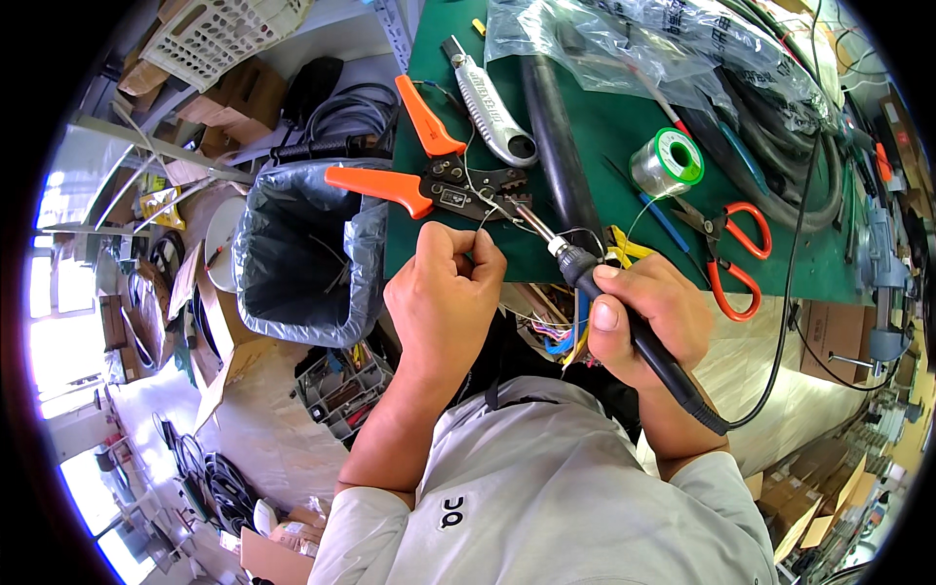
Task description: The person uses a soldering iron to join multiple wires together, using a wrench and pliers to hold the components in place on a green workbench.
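Observation:
My right hand [663,317] is wrapped round the black handle of a soldering iron [671,375], which points up and to the left. Its metal tip ends by the dark jaws of the orange-handled wire crimping pliers [450,190], close to a thin wire [484,218]. That wire rises from the pinched thumb and forefinger of my left hand [448,292]; I cannot tell if the tip touches it. A grey utility knife [492,112] lies beyond the pliers, beside a thick black tube [563,146]. To the right stands a solder spool [667,164] with a green rim.
Red-handled scissors [726,244] and a blue pen-like tool [668,226] lie on the green mat [614,107]. Clear plastic bags [673,44] cover coiled black hoses. A lined bin [312,253] stands left of the table. The iron's cord [780,351] hangs at the right.

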Motion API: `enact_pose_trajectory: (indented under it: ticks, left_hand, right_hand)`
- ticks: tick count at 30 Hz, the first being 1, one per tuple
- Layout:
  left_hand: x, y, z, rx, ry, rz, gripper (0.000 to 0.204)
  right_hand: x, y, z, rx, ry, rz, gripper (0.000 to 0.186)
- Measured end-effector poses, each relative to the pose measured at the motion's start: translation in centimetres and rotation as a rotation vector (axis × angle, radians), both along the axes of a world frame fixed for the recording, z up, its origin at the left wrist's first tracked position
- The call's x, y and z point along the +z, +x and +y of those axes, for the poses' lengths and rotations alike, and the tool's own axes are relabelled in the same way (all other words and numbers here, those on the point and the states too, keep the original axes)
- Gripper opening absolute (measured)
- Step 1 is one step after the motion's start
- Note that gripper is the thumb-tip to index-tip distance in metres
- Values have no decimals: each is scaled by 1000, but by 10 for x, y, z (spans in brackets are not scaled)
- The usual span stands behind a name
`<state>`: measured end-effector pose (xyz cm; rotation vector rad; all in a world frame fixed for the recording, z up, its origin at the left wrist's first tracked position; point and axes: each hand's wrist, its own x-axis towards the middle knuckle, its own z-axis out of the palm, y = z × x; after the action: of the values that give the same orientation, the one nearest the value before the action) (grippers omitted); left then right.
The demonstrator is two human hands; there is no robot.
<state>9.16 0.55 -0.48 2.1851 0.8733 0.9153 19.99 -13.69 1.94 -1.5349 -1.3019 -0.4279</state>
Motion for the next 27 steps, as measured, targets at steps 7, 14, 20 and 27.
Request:
enact_pose_trajectory:
  ticks: [7, 14, 20, 27]
  left_hand:
    - [2, -1, -1, -47, 33, 12, 21]
    - [-1, -2, -2, -27, -7, 9, 15]
    - [-2, -3, -1, -40, 1, 12, 15]
    - [-2, -3, -1, -44, 12, 31, 14]
  right_hand:
    - [-5, -3, -1, 7, -9, -26, 19]
    - [-8, -3, -3, -6, 1, -21, 19]
    - [-8, -2, -2, -12, -7, -47, 18]
    - [-5, -2, -4, 7, -45, -19, 20]
